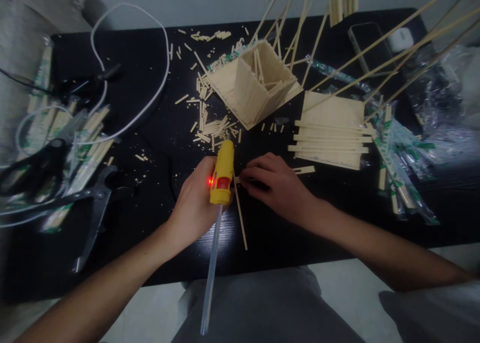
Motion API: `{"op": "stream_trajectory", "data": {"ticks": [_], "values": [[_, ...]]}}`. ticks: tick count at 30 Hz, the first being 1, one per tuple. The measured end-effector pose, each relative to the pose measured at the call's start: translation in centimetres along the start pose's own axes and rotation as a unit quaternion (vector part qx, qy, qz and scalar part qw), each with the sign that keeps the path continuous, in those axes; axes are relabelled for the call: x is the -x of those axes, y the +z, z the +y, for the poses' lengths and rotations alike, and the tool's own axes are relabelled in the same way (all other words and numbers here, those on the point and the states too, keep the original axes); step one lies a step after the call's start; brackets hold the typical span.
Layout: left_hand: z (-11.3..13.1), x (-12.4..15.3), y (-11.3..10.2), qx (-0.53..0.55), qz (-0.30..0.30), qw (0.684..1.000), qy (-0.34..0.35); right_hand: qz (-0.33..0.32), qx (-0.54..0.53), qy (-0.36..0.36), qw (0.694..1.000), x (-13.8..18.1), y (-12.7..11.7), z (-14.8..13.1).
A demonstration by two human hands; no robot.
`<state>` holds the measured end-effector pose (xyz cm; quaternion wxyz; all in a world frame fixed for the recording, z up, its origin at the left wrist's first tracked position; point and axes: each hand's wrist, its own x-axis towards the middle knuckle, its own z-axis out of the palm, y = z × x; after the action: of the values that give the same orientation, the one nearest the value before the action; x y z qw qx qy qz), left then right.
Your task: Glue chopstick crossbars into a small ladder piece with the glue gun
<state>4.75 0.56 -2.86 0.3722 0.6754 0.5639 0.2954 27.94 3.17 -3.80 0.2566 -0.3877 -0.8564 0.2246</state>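
- At the near middle of the black table (150, 253), the left hand (193, 203) is closed around a yellow glue gun (224, 168); the fingers behind it are mostly hidden.
- From the back of the glue gun, a clear glue stick (212, 268) comes out toward the person's lap, and a red light shines at its left side.
- Just beside, the right hand (287, 188) is low over the table, with bent fingers and a small gap between thumb and forefinger.
- Its fingertips are at pale wooden sticks (304, 170), which pass under this hand and show at its far side; I cannot tell if they are pinched or only pressed.
- Between the two hands, one thin stick (242, 218) lies on the table and points toward the person.
- Behind the hands there is an open box of sticks (249, 103), upright on a flat base, with other sticks inside it.
- To the left of this box, many short cut pieces (215, 125) are scattered.
- To the right, a flat pale panel (333, 108) has several sticks (333, 139) lying across it.
- At the left side are pliers (99, 198), black-handled scissors (48, 158) and a white cable (167, 53).
- At the right side are wrapped chopsticks (397, 168), and farther back a phone (369, 43) beside a white case (401, 39).
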Motion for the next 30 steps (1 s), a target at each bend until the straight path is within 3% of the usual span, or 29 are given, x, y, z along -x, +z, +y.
{"op": "stream_trajectory", "data": {"ticks": [30], "values": [[-0.27,0.07,0.02,0.003,-0.004,1.0,0.008,-0.004,-0.005,0.007,1.0,-0.02,0.11,0.04]]}}
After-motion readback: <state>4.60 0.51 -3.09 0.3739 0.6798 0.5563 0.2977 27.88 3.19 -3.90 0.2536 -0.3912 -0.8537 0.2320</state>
